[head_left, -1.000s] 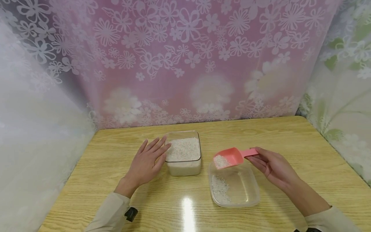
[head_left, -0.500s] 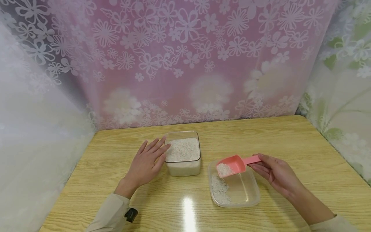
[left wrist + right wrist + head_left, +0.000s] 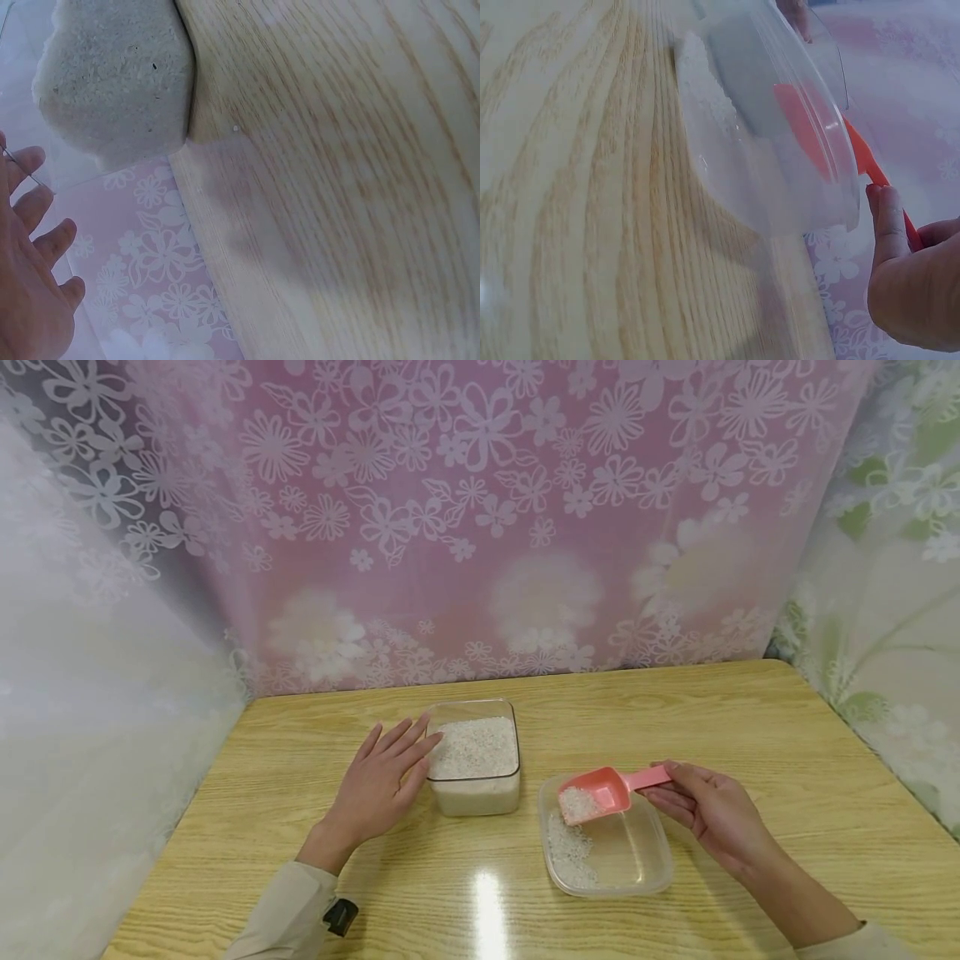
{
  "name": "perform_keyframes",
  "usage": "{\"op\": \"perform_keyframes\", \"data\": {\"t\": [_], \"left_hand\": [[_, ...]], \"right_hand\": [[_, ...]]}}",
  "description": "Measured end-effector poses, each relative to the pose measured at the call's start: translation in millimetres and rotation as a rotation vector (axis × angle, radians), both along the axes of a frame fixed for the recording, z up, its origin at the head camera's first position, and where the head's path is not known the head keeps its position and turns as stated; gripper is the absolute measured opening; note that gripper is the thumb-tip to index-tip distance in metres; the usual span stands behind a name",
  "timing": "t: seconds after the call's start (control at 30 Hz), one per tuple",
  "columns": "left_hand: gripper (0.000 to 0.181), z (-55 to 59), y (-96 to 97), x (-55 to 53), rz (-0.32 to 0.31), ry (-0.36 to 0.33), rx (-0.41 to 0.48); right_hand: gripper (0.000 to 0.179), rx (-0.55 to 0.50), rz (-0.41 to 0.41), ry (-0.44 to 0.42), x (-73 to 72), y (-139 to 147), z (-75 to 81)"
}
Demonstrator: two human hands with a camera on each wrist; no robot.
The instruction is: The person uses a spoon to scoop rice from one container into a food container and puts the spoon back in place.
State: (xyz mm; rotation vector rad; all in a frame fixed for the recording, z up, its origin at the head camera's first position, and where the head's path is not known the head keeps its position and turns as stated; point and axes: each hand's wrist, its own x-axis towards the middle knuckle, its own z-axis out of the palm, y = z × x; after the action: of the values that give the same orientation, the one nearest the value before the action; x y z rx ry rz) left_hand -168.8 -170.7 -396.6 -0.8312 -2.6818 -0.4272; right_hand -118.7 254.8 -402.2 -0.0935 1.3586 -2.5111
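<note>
Scoop (image 3: 613, 789) extends left from right hand (image 3: 720, 822), handle (image 3: 648, 777) pinched, rice (image 3: 579, 806) end at clear tub's (image 3: 628, 856) mouth; left hand (image 3: 378, 787), fingers spread, touches fuller container (image 3: 477, 797).

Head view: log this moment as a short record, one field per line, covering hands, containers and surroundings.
Left hand: fingers spread, at the left rim of the clear box
Right hand: holds the pink scoop by its handle
Scoop: carries white grains, held over the clear tub
Box: grains filling most of it
Tub: grains toward its left side
Surface: wood-grain table
Backdrop: pink floral cloth
</note>
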Motion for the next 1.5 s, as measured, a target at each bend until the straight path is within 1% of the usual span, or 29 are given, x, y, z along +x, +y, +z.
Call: {"op": "perform_keyframes", "data": {"t": [0.23, 0.47, 0.7, 0.83, 1.0, 1.13, 1.37, 1.5], "left_hand": [[0.041, 0.9, 0.1, 0.2, 0.002, 0.0, -0.002], [0.041, 0.5, 0.0, 0.4, 0.006, -0.013, 0.002], [0.041, -0.7, -0.4, 0.3, 0.003, -0.004, 0.005], [0.041, -1.0, 0.0, 0.1, 0.003, -0.007, 0.011], [0.041, -1.3, 0.5, 0.3, 0.006, -0.02, 0.023], [0.041, -0.9, 1.0, 0.7, 0.004, -0.019, 0.027], [0.041, -1.3, 1.1, 1.5, 0.005, -0.019, 0.03], [0.04, -1.3, 1.4, 1.6, 0.003, -0.015, 0.034]], "right_hand": [[0.027, 0.023, -0.023, 0.015, 1.3, -2, 1.7], [0.024, 0.07, -0.063, -0.002, 1.8, -5, 3.8], [0.022, 0.098, -0.075, 0.03, 3.0, -5, 5.7], [0.021, 0.143, -0.095, 0.045, 3.6, -5, 5.6], [0.021, 0.207, -0.117, 0.088, 3.9, -5, 5.4], [0.021, 0.237, -0.133, 0.113, 5.6, -4, 6.1], [0.019, 0.317, -0.168, 0.097, 7.6, -2, 9.8], [0.018, 0.365, -0.185, 0.106, 8.0, -1, 11.0]]}}
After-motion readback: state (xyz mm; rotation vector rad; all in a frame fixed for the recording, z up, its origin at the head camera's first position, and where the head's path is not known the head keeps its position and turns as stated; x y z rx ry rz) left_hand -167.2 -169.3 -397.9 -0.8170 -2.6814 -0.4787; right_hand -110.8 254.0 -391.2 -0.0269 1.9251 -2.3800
